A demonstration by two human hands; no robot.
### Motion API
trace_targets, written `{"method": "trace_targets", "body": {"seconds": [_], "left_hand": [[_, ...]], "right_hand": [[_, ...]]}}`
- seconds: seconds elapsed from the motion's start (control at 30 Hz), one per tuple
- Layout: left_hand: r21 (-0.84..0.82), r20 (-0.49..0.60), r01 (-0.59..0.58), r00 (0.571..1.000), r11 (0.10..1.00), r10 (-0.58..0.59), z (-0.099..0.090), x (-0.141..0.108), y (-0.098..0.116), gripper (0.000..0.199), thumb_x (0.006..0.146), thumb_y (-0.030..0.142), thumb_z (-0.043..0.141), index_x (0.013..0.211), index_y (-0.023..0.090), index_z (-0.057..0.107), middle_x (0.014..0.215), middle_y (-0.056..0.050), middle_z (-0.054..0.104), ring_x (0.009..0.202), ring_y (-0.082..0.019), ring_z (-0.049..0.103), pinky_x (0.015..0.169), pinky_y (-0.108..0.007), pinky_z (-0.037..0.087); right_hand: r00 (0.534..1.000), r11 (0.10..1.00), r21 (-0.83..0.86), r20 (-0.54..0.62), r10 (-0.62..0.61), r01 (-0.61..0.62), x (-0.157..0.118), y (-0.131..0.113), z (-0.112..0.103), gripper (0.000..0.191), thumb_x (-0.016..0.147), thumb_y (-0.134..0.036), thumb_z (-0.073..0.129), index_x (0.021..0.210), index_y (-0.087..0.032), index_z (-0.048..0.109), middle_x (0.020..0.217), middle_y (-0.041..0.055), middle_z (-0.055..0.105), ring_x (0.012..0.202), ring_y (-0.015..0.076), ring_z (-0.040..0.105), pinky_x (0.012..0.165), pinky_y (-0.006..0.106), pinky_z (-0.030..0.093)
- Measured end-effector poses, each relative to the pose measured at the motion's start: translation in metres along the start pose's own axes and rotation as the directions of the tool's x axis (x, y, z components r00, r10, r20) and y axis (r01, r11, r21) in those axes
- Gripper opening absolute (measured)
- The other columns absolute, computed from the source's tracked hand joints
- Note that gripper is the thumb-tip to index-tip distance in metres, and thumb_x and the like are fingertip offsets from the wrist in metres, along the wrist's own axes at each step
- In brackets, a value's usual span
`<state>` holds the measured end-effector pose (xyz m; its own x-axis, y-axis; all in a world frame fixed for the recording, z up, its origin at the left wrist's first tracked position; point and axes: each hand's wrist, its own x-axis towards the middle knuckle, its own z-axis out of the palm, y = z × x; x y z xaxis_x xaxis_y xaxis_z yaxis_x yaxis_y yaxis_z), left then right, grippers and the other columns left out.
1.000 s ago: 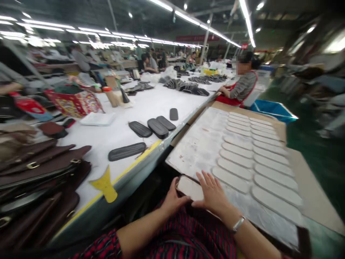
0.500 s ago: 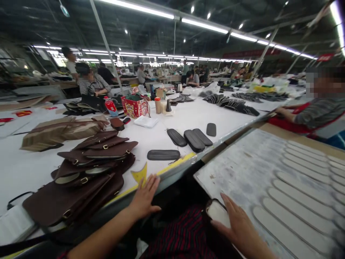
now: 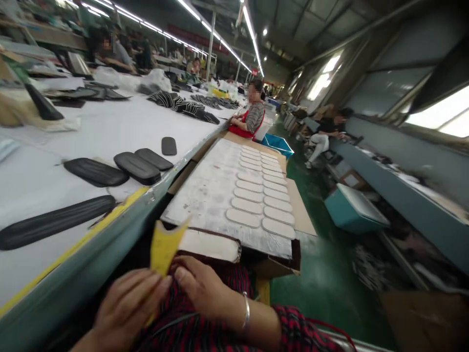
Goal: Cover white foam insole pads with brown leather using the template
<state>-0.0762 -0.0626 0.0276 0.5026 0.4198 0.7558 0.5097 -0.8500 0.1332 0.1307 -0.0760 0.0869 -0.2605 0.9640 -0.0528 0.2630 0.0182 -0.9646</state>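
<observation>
A yellow piece with a curved notch at its top stands upright between the fingers of my left hand. Close to its right side is my right hand, fingers curled; what they hold, if anything, is hidden. Just beyond my hands lies a white-faced, dark-edged piece at the near edge of a whitish board. Rows of pale oval pieces cover the board's right part.
Black padded pieces lie on the white table, whose edge carries yellow tape. A person in a red apron sits beyond the board. A teal bin stands on the green floor at right.
The view has swung right. My left hand has taken hold of the yellow piece from the table edge and lifted it. My right hand has come in beside it, its fingers now curled.
</observation>
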Motion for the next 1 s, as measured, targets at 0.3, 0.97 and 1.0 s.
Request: {"method": "trace_targets", "body": {"seconds": [0.3,0.97,1.0], "left_hand": [[-0.129,0.443,-0.063,0.889,0.990,0.114,0.127,0.082,0.030,0.096,0.068,0.069,0.046,0.138,0.009,0.020,0.136,-0.020,0.037,0.128,-0.032,0.028,0.105,-0.052,0.021],[-0.109,0.732,-0.018,0.675,0.994,0.092,0.167,0.100,0.002,0.078,0.074,0.071,0.029,0.131,0.019,0.039,0.129,-0.010,0.049,0.118,-0.023,0.042,0.104,-0.041,0.015],[-0.120,0.737,-0.017,0.669,0.993,0.101,0.167,0.101,0.002,0.080,0.073,0.072,0.029,0.133,0.018,0.036,0.130,-0.011,0.048,0.120,-0.024,0.041,0.105,-0.042,0.013]], "right_hand": [[0.827,0.816,0.535,-0.342,0.446,-0.219,-0.068,0.067,-0.112,0.036,0.078,-0.046,0.055,0.095,-0.016,0.047,0.076,0.0044,0.064,0.059,0.0136,0.060,0.054,0.024,0.047],[0.871,0.475,-0.772,-0.201,0.449,-0.423,-0.017,0.109,-0.161,0.058,0.092,-0.046,0.015,0.083,-0.015,0.063,0.079,0.0112,0.067,0.072,0.0195,0.062,0.062,0.027,0.042],[0.863,0.432,-0.784,-0.250,0.438,-0.446,-0.015,0.108,-0.157,0.059,0.092,-0.045,0.014,0.084,-0.015,0.063,0.080,0.0118,0.067,0.074,0.0207,0.063,0.064,0.029,0.043]]}}
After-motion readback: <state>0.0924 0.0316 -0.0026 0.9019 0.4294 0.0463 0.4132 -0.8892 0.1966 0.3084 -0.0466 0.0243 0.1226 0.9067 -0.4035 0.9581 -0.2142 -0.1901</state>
